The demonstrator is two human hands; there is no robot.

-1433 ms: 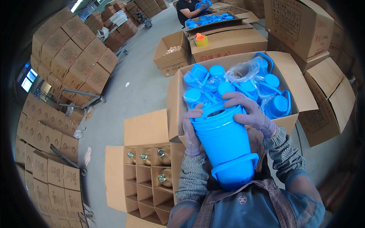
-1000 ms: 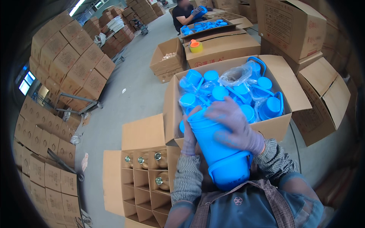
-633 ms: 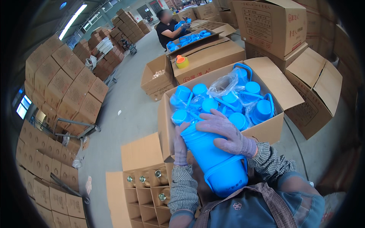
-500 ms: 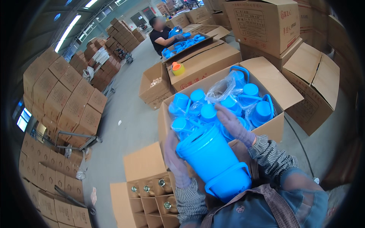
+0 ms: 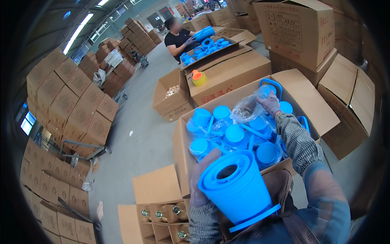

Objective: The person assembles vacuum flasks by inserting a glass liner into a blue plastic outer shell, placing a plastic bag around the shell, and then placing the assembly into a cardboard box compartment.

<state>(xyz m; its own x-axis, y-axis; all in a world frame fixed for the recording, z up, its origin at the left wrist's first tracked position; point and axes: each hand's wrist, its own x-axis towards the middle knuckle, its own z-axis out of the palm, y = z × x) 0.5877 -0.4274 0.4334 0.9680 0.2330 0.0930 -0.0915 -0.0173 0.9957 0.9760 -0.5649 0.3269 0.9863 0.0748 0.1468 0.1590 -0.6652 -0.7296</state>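
Note:
My gloved left hand (image 5: 201,177) is wrapped round the side of a blue plastic bucket (image 5: 239,191). It is tilted against my lap, its ringed end with a dark round hole facing up and its handle low near my apron. Across the open carton (image 5: 183,152), my gloved right hand (image 5: 269,104) grips at another blue bucket (image 5: 265,90) in the far corner; its fingertips are partly hidden. A clear plastic bag (image 5: 243,112) lies beside that hand. Several more blue buckets (image 5: 235,135), some in clear bags, fill the carton.
A divided carton (image 5: 156,232) with glass jars (image 5: 161,214) stands at lower left. Behind are a closed carton (image 5: 231,77) bearing an orange-and-yellow cup (image 5: 198,78), and a small open box (image 5: 162,97). A co-worker (image 5: 178,40) handles blue pieces. Stacked cartons (image 5: 296,32) rise at right.
My right hand has left the held bucket and reached far into the carton. The held bucket has turned its holed end up toward me. The co-worker has lifted a blue piece.

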